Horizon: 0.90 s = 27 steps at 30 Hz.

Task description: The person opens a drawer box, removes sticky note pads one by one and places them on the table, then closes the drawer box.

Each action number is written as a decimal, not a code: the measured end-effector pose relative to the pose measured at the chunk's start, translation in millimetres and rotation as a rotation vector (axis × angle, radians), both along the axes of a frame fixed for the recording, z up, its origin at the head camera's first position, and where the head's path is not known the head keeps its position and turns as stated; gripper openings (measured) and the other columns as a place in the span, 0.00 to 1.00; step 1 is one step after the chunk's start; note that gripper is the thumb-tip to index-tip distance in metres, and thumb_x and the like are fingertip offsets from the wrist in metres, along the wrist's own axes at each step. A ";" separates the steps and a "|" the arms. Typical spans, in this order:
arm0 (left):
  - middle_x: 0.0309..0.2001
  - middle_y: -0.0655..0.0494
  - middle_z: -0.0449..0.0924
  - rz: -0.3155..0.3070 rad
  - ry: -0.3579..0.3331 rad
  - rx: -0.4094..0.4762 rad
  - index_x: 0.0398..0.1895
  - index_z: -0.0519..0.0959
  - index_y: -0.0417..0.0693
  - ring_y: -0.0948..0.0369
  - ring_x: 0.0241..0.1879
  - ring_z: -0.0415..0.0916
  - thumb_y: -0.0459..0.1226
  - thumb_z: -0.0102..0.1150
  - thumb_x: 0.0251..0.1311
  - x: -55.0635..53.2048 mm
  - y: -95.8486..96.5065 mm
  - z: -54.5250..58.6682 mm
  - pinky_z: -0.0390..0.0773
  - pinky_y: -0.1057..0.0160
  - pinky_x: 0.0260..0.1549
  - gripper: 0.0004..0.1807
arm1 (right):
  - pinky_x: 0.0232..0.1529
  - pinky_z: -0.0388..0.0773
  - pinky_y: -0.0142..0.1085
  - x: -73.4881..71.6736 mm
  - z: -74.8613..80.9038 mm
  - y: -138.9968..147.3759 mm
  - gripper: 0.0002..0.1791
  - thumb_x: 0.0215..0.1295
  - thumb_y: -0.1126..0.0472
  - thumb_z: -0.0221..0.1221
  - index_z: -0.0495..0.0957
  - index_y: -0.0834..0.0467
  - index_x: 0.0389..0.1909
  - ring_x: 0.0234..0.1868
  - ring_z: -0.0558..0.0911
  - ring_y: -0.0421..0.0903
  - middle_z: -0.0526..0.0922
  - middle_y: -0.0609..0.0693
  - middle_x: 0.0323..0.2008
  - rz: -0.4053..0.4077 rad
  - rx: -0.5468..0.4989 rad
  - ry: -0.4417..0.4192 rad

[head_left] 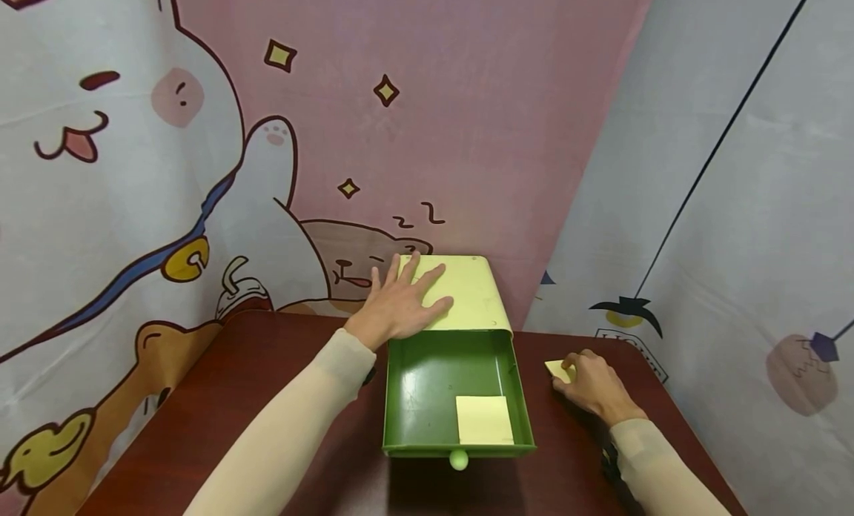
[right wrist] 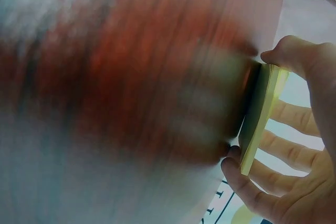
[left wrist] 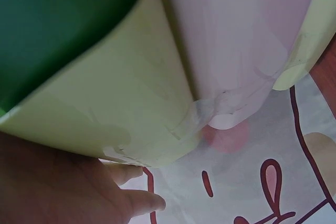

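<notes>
My left hand [head_left: 400, 302] rests with spread fingers on the pale yellow top of a drawer box [head_left: 474, 290]. In the left wrist view that hand [left wrist: 68, 187] lies against the yellow casing [left wrist: 110, 103]. A green drawer [head_left: 427, 386] is pulled out toward me, with a round light green knob [head_left: 458, 460] on its front. Inside it, at the front right, lies a square yellow sticky note pad [head_left: 484, 421]. Right of the drawer, my right hand [head_left: 594, 386] grips another yellow sticky note pad [right wrist: 260, 121] by its edges, between thumb and fingers, low over the table.
A dark red-brown table [head_left: 267, 390] bears the box. Below the top casing, the left wrist view shows a pink section [left wrist: 236, 35] and another pale yellow one [left wrist: 310, 35]. A cartoon-printed cloth [head_left: 467, 130] hangs behind and at the sides.
</notes>
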State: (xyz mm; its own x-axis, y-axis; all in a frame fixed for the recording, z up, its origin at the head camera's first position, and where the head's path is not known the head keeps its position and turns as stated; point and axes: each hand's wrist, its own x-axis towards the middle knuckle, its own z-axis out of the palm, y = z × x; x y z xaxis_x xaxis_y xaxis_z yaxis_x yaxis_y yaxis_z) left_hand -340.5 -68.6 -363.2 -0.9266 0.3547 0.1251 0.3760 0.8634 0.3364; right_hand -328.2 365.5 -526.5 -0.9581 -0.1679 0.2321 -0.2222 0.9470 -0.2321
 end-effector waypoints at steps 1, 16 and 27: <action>1.00 0.48 0.35 0.000 0.000 -0.002 0.98 0.52 0.79 0.36 0.98 0.28 0.76 0.35 0.84 0.0 0.0 0.1 0.30 0.20 0.91 0.45 | 0.43 0.91 0.60 -0.2 -0.3 0.1 0.22 0.67 0.53 0.80 0.92 0.67 0.49 0.38 0.87 0.56 0.89 0.67 0.49 0.000 0.001 0.001; 1.00 0.49 0.34 -0.001 -0.008 0.006 0.98 0.52 0.80 0.37 0.98 0.27 0.76 0.36 0.84 0.1 -0.7 -0.3 0.28 0.20 0.91 0.45 | 0.43 0.89 0.59 2.7 4.5 -3.9 0.23 0.67 0.53 0.79 0.91 0.67 0.52 0.39 0.86 0.57 0.88 0.70 0.52 -0.012 0.016 -0.037; 1.00 0.48 0.34 -0.002 0.000 0.003 0.98 0.52 0.78 0.36 0.98 0.28 0.76 0.36 0.83 1.2 -1.5 0.6 0.30 0.20 0.92 0.46 | 0.44 0.90 0.62 3.2 6.4 -3.6 0.26 0.68 0.50 0.79 0.91 0.67 0.54 0.40 0.87 0.58 0.89 0.68 0.51 -0.028 0.034 -0.052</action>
State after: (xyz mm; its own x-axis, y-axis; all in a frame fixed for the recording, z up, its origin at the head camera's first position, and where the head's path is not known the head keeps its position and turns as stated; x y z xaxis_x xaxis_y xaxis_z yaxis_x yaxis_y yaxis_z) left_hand -339.3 -70.2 -362.6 -0.9260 0.3559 0.1260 0.3774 0.8618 0.3390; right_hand -325.1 362.0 -520.1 -0.9732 -0.1477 0.1761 -0.1838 0.9602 -0.2102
